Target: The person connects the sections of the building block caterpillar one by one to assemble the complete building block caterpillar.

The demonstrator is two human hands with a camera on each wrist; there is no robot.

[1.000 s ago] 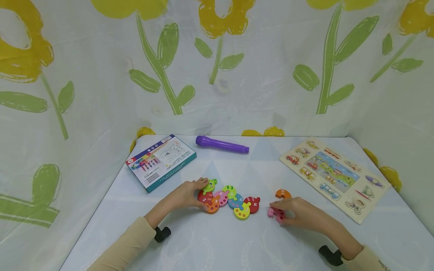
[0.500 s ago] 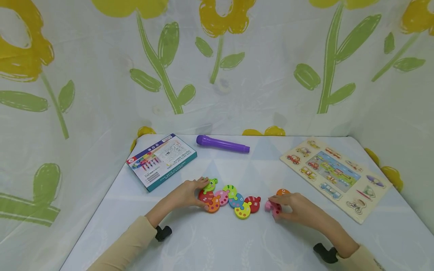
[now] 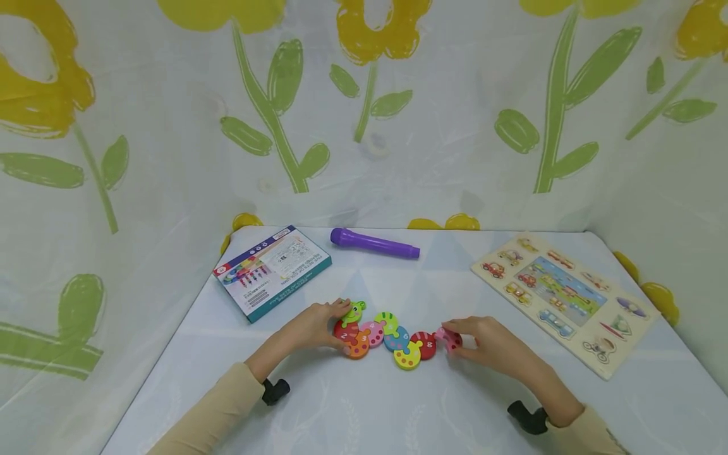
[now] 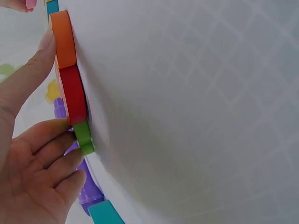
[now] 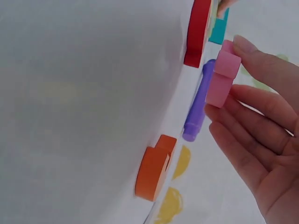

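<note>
A row of joined, numbered caterpillar puzzle pieces lies on the table, from the green head [image 3: 354, 311] to the red number 8 piece [image 3: 426, 347]. My left hand [image 3: 317, 325] holds the head end. Its thumb lies against the orange number 3 piece [image 4: 64, 39], and its fingers touch the green head. Between thumb and fingers, my right hand [image 3: 493, 345] pinches a pink puzzle piece [image 5: 223, 77], tilted and raised off the table near the red piece's knob. A loose orange puzzle piece [image 5: 152, 175] lies on the table in the right wrist view; the right hand hides it from the head view.
At the back left lies a flat box [image 3: 273, 272]. A purple toy microphone [image 3: 375, 244] rests near the table's back edge. On the right is a wooden vehicle puzzle board [image 3: 512, 275]. Flowered cloth walls [image 3: 432, 145] surround the table.
My right hand has lifted the pink piece and moved it left, close to the red number 8 piece. The left hand has stayed at the head end.
</note>
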